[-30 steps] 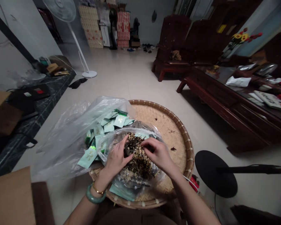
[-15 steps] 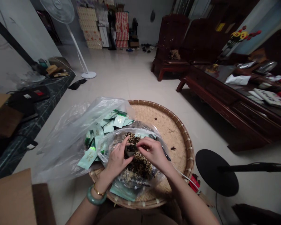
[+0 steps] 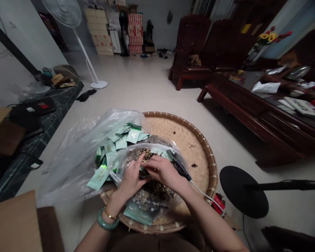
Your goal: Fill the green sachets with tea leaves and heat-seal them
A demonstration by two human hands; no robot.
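Your left hand, half-curled over dried bits, cups something unclear; your right hand pinches beside it, hold hidden. Green packets, gold print unreadable, lie bagged at the tray's left edge.

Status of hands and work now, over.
Left hand, right hand close together above dried pieces; grip unclear. Possible obstacle: black corded tool beside right hand.

I can read no word, brand or number from here. Gold characters stand on the pale green sachet lying lowest to my left, and on the upright-facing sachet farther up, too small to make out. Dark marks on the white booklet and the fan's hub are blurred for me too.
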